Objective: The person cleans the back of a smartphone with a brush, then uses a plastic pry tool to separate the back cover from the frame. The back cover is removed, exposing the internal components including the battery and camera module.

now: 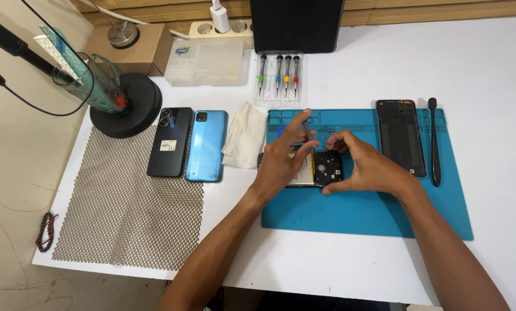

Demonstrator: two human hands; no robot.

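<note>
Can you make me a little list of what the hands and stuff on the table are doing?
Left hand: holds a thin screwdriver over the opened phone
Right hand: steadies the opened phone
Under it: blue work mat
On mat: black back cover, black pry tool
Beside mat: white cloth, blue phone, black phone

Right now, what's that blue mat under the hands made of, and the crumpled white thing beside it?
The blue mat looks like silicone or soft rubber: matte, flat, with moulded compartments along its top edge. The crumpled white thing looks like cloth or tissue: soft folds, no shine. It could be either.
</note>
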